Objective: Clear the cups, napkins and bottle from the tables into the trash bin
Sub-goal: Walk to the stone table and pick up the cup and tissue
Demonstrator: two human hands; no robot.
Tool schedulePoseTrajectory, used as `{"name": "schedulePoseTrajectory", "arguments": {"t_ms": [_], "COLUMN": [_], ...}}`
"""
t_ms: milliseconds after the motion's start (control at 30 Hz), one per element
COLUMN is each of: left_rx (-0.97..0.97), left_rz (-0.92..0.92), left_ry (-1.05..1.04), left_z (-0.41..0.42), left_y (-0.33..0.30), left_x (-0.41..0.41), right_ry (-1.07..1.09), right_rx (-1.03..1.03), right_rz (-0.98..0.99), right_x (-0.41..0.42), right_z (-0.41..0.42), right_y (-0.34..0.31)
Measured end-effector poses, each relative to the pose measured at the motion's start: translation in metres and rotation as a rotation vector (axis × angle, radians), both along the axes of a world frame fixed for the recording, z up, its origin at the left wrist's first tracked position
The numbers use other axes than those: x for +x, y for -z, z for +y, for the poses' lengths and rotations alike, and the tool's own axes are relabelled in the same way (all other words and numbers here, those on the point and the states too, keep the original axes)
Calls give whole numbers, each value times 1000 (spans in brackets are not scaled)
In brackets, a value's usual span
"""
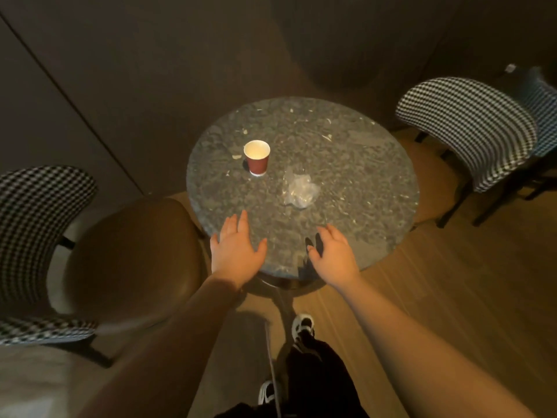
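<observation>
A red paper cup (256, 158) with a white inside stands upright on the round dark stone table (361, 164), left of centre. A crumpled clear wrapper or napkin (300, 188) lies just to its right and nearer to me. My left hand (236, 250) rests flat at the table's near edge, fingers spread, holding nothing. Over the same near edge my right hand (333, 251) hovers, fingers slightly curled and apart, empty. Both hands are well short of the cup and the wrapper. No bottle or trash bin shows.
A brown-seated chair with a houndstooth back (132, 260) stands close at the left. Another houndstooth chair (470, 128) stands at the right of the table. A dark wall runs behind. My legs and shoes (303, 327) are by the table's pedestal on the wooden floor.
</observation>
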State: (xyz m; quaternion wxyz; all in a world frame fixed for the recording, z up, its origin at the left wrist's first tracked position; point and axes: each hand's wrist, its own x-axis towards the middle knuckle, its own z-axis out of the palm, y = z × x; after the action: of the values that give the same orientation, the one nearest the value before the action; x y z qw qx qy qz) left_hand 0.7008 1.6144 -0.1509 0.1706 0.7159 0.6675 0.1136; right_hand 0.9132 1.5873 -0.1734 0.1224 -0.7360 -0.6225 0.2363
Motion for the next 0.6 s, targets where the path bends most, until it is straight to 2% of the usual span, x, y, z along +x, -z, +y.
{"name": "schedulePoseTrajectory", "arguments": {"t_ms": [233, 433, 500, 600], "left_rx": [-63, -132, -108, -33], "left_rz": [-47, -291, -346, -525], "left_ry": [-129, -239, -274, -281], "left_z": [109, 175, 193, 217], "left_y": [26, 44, 49, 59], "left_x": [18, 21, 23, 22], "right_ry": [-103, -246, -313, -359], "right_rx": [87, 41, 12, -14], "right_rz": [-61, -113, -152, -174], "right_x": [17, 23, 21, 16], "right_z": [114, 181, 195, 207], "right_y": [25, 45, 54, 70]}}
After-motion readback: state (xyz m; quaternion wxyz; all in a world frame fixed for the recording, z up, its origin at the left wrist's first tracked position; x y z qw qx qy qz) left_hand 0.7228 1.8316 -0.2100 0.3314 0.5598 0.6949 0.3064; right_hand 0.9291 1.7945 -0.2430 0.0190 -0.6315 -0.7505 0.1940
